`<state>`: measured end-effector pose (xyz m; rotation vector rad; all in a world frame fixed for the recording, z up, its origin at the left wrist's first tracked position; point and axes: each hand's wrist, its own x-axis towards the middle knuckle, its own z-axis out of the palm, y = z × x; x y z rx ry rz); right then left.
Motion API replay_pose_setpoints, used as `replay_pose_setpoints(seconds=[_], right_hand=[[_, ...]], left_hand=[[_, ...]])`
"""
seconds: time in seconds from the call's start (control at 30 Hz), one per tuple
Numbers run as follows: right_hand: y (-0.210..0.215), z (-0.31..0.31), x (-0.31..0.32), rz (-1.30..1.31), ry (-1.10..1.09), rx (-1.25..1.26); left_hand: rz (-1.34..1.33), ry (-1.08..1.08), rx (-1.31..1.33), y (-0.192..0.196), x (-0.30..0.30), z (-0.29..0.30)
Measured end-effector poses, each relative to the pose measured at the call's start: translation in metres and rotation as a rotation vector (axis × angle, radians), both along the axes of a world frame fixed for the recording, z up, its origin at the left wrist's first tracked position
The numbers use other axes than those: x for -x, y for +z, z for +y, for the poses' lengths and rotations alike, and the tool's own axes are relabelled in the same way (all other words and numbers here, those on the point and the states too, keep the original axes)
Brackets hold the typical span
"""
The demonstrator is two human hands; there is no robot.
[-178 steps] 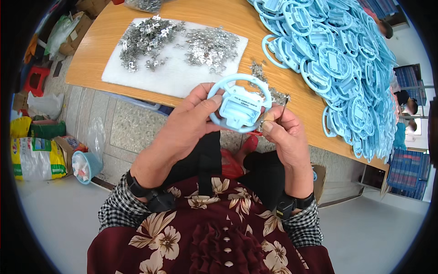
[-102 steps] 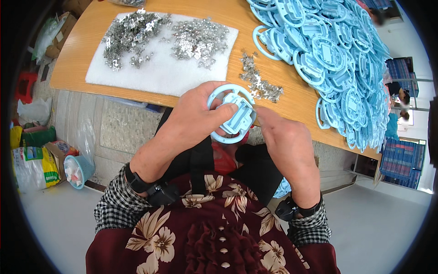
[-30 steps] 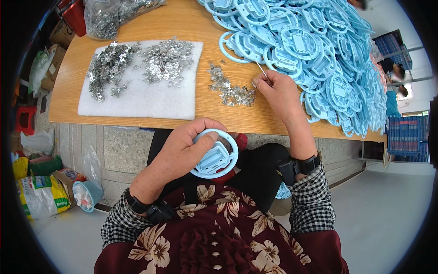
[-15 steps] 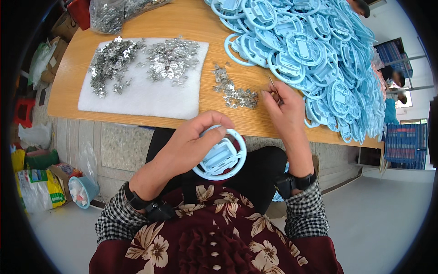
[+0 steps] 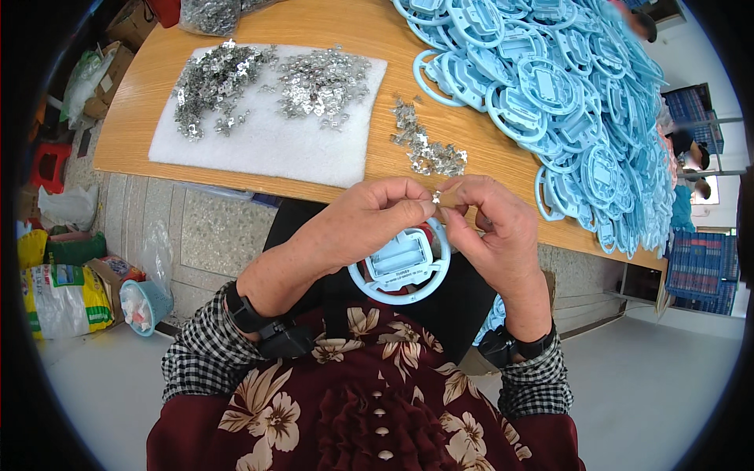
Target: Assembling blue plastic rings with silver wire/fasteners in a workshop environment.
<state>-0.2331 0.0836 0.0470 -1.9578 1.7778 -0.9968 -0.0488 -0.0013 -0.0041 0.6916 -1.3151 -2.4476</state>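
having just brought the right hand (image 5: 499,228) back from beside the loose scatter of small silvery metal pieces (image 5: 428,151) on the light brown wooden table (image 5: 338,23), and lifted the left hand (image 5: 365,216) to meet it. now touching fingertip to fingertip, or nearly so, close to the table's near edge.

pinching one tiny silvery metal clip (image 5: 437,198) right at that meeting point (too small there to read for exact shape). gripping it on one side with the bent fingers and thumb of the right; cannot tell of anything else inside the curled palm. reaching to the same spot with the thumb and forefinger of the left, while grasping a round, pale blue plastic frame shaped like a toy steering wheel (image 5: 402,275), seemingly by the upper rim, partly hidden behind the hand. hanging over the lap, just below the clip; cannot tell whether touching it.

for the work, meaning a shift from fetching at the table to fine two-handed handling of a single piece, as far as can be judged; leaving the frame merely held.

beyond, left of the scatter: two silvery heaps on a white felt-like mat (image 5: 314,155). to the right: a great pile of matching pale blue frames (image 5: 550,86).
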Motion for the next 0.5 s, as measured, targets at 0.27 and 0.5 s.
replay_pose_setpoints(seconds=[0.27, 0.5], right_hand=[[0.005, 0.006, 0.004, -0.453, -0.102, -0.376], [0.011, 0.003, 0.007, -0.503, -0.052, -0.536]], left_hand=[[-0.150, 0.098, 0.539, 0.013, -0.007, 0.006], [-0.210, 0.068, 0.606, 0.011, -0.008, 0.007]])
